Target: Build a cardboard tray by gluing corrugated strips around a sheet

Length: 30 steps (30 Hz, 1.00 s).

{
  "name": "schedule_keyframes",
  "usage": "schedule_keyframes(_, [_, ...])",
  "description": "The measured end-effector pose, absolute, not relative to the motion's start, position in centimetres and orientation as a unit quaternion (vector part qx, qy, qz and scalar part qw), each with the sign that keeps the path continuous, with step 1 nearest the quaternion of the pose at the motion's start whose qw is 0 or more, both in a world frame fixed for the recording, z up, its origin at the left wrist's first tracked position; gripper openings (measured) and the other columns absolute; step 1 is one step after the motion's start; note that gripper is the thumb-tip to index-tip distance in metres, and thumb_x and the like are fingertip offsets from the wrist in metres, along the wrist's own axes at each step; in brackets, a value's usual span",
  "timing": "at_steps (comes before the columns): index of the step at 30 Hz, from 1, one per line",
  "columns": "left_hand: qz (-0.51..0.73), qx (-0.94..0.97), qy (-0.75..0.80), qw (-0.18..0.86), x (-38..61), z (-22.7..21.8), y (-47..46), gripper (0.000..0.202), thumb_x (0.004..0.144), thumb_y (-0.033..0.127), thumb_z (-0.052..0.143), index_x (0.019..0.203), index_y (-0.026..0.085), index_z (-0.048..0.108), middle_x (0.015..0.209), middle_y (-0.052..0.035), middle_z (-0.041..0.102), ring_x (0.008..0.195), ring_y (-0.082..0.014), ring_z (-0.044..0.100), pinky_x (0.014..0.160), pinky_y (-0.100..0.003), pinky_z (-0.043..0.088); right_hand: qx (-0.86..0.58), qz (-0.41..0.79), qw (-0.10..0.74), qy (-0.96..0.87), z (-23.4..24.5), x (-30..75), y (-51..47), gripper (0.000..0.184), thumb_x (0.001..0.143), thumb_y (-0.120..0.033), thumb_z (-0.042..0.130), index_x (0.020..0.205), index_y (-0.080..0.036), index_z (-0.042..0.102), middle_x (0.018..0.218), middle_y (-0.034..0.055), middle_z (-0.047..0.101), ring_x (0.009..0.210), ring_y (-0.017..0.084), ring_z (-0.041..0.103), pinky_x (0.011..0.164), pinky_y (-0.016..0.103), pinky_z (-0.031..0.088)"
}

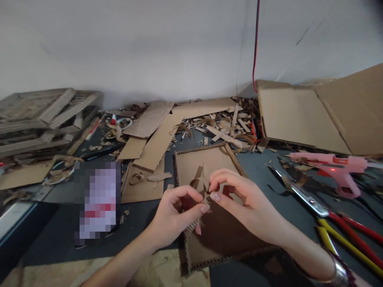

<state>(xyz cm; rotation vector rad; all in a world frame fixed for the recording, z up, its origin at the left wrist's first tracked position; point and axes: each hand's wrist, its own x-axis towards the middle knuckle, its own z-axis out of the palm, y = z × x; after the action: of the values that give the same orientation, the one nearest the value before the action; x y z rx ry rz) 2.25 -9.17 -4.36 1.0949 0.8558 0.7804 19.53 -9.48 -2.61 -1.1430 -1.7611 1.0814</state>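
Over a shallow cardboard tray (224, 235) with corrugated edging, both my hands meet near its left side. My left hand (179, 211) pinches a small strip of corrugated cardboard (192, 227), its ridges showing below the thumb. The fingertips of my right hand (236, 195) are closed at the strip's upper end, on a thin brown paper peel (206, 189) there. How far the right fingers grip the peel or the strip itself is partly hidden. A longer curled paper piece (196, 177) stands out just above the left fingers.
At right lie a pink glue gun (335, 167) with a red light and large shears (308, 199) with red handles, beside yellow handles. Cardboard sheets (161, 143) and scraps (221, 127) cover the back. Cardboard frames (38, 115) are stacked left; an open box (302, 115) stands back right. A blurred-out object (100, 199) lies left.
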Motion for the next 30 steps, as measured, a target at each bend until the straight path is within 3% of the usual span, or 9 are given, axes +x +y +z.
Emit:
schedule_keyframes(6, [0.348,0.514,0.390,0.680,2.23,-4.45,-9.09,0.019,0.069,0.027,0.068,0.068,0.013,0.054,0.054,0.0027,0.058,0.037,-0.0080,0.056,0.038,-0.017,0.046,-0.456,0.402,0.372,-0.701,-2.51,19.70,-9.49,0.010,0.080,-0.021,0.057,0.071,-0.021,0.061,0.079,-0.0010,0.052,0.063,0.009,0.047,0.053,0.021,0.036])
schedule_keyframes(16, [0.331,0.528,0.403,0.671,2.21,-4.63,-9.19,0.019,0.069,0.027,0.068,0.067,0.014,0.054,0.055,0.0025,0.057,0.038,-0.0084,0.056,0.038,-0.016,0.045,-0.460,0.444,0.305,-0.706,-2.46,19.41,-9.97,0.013,0.088,-0.019,0.040,0.076,-0.022,0.042,0.081,-0.0015,0.046,0.073,0.011,0.046,0.065,0.023,0.038])
schedule_keyframes(30, [0.335,0.521,0.401,0.676,2.26,-4.38,-8.94,0.021,0.069,0.028,0.068,0.066,0.013,0.053,0.057,0.0016,0.059,0.039,-0.0077,0.056,0.039,-0.016,0.046,-0.477,0.450,0.304,-0.691,-2.73,19.21,-10.04,0.015,0.090,-0.023,0.034,0.077,-0.021,0.041,0.078,-0.0012,0.044,0.070,0.012,0.044,0.065,0.024,0.037])
